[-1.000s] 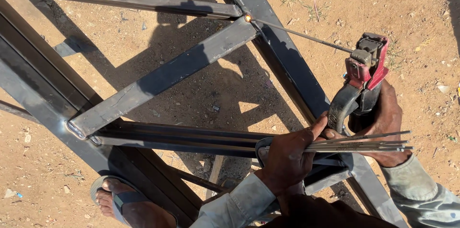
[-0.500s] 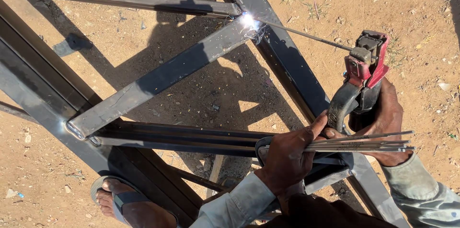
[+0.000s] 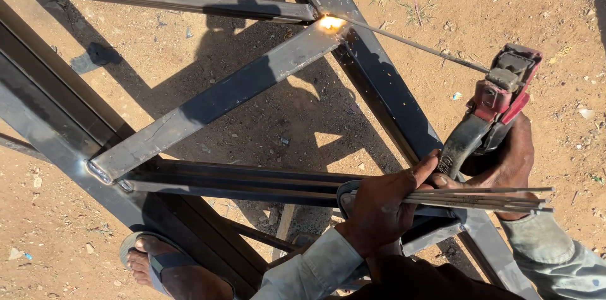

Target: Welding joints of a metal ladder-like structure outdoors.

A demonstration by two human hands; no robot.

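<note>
While sparking at the steel frame (image 3: 265,66), red holder (image 3: 505,88) gripped right, spare rods (image 3: 480,198) clasped left

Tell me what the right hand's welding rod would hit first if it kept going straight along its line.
The right hand aims the electrode holder and its rod up-left; its tip already meets the glowing joint of the steel bars.

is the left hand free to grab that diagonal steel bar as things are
Probably not. The left hand is already closed around a bundle of welding rods, and the diagonal bar lies farther out with nothing between them, so the full grip is the obstacle.
</note>
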